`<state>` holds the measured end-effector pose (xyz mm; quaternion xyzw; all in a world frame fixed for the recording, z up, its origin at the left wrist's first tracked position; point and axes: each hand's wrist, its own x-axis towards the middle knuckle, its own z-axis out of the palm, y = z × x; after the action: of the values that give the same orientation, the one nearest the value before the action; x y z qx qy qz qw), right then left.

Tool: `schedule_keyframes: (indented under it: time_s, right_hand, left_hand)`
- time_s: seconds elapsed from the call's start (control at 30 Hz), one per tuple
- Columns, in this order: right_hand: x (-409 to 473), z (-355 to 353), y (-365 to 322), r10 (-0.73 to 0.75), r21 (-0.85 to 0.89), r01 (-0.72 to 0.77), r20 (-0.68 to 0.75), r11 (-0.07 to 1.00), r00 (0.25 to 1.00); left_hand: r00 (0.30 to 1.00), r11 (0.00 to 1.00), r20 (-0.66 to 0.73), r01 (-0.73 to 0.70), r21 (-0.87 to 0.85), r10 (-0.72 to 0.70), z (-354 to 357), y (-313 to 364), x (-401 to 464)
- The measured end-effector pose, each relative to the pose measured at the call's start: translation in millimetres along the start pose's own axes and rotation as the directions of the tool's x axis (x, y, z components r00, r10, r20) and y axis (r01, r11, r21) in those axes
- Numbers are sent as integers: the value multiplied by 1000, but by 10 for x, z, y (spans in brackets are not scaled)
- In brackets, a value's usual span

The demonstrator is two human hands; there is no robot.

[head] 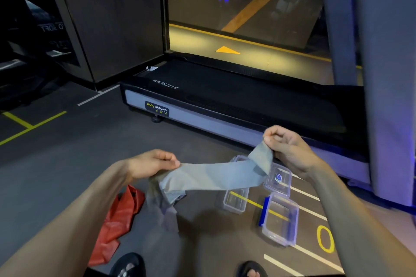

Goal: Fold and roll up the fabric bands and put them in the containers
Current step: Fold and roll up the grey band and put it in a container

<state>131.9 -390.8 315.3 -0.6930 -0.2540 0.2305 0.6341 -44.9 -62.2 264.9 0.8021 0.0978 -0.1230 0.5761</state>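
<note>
Folding is the step you seem to be in: your left hand [155,164] pinches the grey band [213,175] at its lower-left end, your right hand [286,148] pinches the other end, raised toward the right of centre. The band hangs in the air at mid-frame, its long axis running from lower left up to the right, with spare cloth drooping below your left hand. Next, you likely need to bring the ends together and flatten it before rolling. A red band [117,220] lies on the floor at lower left. Two open containers [236,202] [280,220] and a lid [278,179] sit lower right.
</note>
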Motion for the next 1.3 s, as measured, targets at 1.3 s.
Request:
schedule_keyframes:
  time_s: [1.3]
  right_hand:
    - [111,1079,-80,79,-343,147,566,928,821]
  left_hand:
    - [930,941,156,-338,12,332,234,227,-45]
